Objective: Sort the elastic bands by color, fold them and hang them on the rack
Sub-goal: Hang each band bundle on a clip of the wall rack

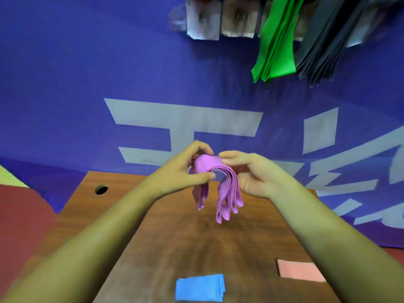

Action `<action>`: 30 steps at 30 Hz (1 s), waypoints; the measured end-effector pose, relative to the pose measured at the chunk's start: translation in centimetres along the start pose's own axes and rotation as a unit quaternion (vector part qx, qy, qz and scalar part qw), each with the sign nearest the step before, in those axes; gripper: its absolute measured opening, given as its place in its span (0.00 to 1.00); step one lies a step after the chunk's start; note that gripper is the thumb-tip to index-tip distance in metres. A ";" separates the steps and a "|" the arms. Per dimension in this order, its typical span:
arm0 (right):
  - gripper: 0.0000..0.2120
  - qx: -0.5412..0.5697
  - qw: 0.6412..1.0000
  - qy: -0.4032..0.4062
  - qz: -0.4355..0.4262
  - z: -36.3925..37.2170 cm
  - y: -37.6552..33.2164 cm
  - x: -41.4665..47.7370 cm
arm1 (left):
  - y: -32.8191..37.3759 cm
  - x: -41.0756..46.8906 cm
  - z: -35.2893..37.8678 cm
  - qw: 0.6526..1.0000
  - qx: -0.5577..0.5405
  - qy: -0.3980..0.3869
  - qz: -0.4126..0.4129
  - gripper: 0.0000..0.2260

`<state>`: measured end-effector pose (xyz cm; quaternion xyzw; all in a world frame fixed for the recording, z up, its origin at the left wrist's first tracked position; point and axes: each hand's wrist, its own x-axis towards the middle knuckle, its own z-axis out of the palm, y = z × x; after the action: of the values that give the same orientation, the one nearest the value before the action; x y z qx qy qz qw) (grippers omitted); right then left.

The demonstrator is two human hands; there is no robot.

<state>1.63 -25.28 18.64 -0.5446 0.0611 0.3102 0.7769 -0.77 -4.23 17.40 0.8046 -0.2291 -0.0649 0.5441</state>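
Observation:
A folded stack of pink elastic bands [227,191] hangs draped between both hands above the wooden table [170,237], its ends dangling down. My left hand [185,169] pinches the stack's left side and my right hand [247,171] grips its right side at the top fold. A folded blue band stack [200,287] lies flat near the table's front edge. Beside it to the right lies a folded salmon band stack [299,271]. On the rack [218,20] at the top, green bands [275,44] and dark grey bands [328,47] hang.
A purple banner with large white characters [183,121] covers the wall behind the table. The table has a round cable hole [101,189] at its back left. A red surface [24,215] lies to the left of the table.

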 end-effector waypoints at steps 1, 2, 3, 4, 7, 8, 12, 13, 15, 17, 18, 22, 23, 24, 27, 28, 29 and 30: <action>0.08 0.008 1.000 0.009 -0.022 0.4 -0.3 -0.5 | 0.8 0.2 0.0 1.000 -0.021 0.014 0.003 0.19; 0.08 -0.004 0.998 0.018 -0.057 0.7 -0.6 -1.0 | 1.6 0.4 0.1 0.999 -0.047 0.025 0.007 0.18; 0.07 -0.038 0.994 0.025 -0.104 0.9 -0.7 -1.4 | 2.3 0.6 0.2 0.997 -0.073 0.036 0.010 0.17; 0.05 -0.106 0.980 0.040 -0.162 1.2 -0.9 -1.9 | 3.0 0.8 0.3 0.995 -0.093 0.045 0.013 0.15; 0.08 -0.236 0.929 0.047 -0.281 2.0 -1.7 -3.2 | 5.0 1.3 0.1 0.990 -0.123 0.071 0.025 0.14; 0.13 -0.249 0.921 0.034 -0.298 2.2 -2.0 -3.6 | 5.6 1.5 -0.2 0.988 -0.131 0.079 0.031 0.15; 0.25 -0.344 0.870 0.026 -0.352 3.3 -2.8 -4.5 | 7.8 2.2 -1.5 0.986 -0.135 0.078 0.053 0.15; 0.24 -0.351 0.861 0.032 -0.366 3.8 -3.2 -4.8 | 8.4 2.3 -1.9 0.989 -0.111 0.079 0.061 0.15; 0.20 -0.337 0.856 0.033 -0.391 4.7 -4.3 -5.2 | 9.8 2.5 -2.9 0.992 -0.059 0.077 0.075 0.16; 0.17 -0.356 0.835 0.042 -0.417 5.5 -5.7 -5.7 | 11.2 2.7 -4.0 0.994 0.007 0.068 0.087 0.17; 0.17 -0.383 0.818 0.052 -0.426 5.8 -6.4 -5.9 | 11.9 2.8 -4.7 0.993 0.045 0.060 0.091 0.17; 0.18 -0.501 0.738 0.096 -0.442 7.2 -8.9 -6.4 | 14.2 2.9 -7.2 0.989 0.111 0.036 0.094 0.16; 0.17 -0.514 0.719 0.103 -0.455 7.5 -9.5 -6.6 | 14.8 2.9 -7.9 0.986 0.133 0.023 0.096 0.16; 0.14 -0.519 0.706 0.108 -0.469 7.7 -10.2 -6.6 | 15.1 2.9 -8.4 0.980 0.173 0.010 0.099 0.18; 0.09 -0.522 0.708 0.108 -0.463 8.4 -11.9 -7.3 | 15.9 3.0 -9.5 0.959 0.262 -0.006 0.109 0.21; 0.08 -0.521 0.706 0.110 -0.468 8.6 -12.4 -7.3 | 16.1 3.0 -9.9 0.963 0.242 -0.003 0.118 0.20; 0.07 -0.513 0.705 0.111 -0.477 8.9 -12.8 -7.3 | 16.2 3.1 -10.3 0.971 0.201 0.001 0.128 0.20; 0.07 -0.496 0.709 0.107 -0.489 9.2 -13.2 -7.1 | 16.3 3.2 -10.8 0.979 0.151 0.007 0.135 0.19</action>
<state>0.95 -22.92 36.09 -0.8351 -0.2935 -0.1875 0.4258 1.01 -1.44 36.97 0.8398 -0.3388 0.0504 0.4213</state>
